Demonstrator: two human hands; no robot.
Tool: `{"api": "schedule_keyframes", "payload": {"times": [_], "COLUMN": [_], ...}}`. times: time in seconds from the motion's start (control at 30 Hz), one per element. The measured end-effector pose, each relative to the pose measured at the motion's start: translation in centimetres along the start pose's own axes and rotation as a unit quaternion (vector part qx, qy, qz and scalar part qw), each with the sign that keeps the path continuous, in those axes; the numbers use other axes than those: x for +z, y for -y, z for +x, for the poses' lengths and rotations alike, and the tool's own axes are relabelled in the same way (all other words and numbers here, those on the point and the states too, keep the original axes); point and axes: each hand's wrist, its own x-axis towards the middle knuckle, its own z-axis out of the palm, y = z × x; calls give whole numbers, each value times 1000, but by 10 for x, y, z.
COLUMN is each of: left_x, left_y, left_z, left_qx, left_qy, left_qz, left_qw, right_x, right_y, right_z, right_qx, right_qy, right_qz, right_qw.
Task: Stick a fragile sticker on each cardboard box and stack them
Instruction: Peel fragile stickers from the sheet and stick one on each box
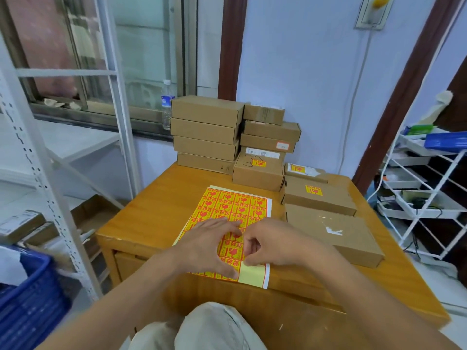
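Centrally, both hands (209, 245) (275, 242) on sticker sheet (235, 205).

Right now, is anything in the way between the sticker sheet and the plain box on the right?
Nothing visible. Only bare table lies between the sticker sheet and the plain box. Both hands, left hand and right hand, rest on the sheet.
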Motion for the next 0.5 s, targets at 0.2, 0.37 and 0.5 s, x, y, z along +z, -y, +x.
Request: {"api": "schedule_keyframes", "payload": {"times": [0.2, 0.37, 0.5], "left_x": [2, 3, 3], "left_y": [0, 0, -1], "left_z": [0, 0, 0], "left_qx": [-4, -6, -9], "left_qy": [-9, -10, -13], "left_qz": [-4, -6, -15], "left_qw": [1000, 1000, 1000], "right_x": [0, 4, 5], "right_y": [5, 3, 2], "right_z": [1, 0, 2], "right_qx": [-12, -27, -37], "right_qy": [2, -10, -14], "right_qz": [-50, -61, -65], "right_qw": [999, 998, 997]}}
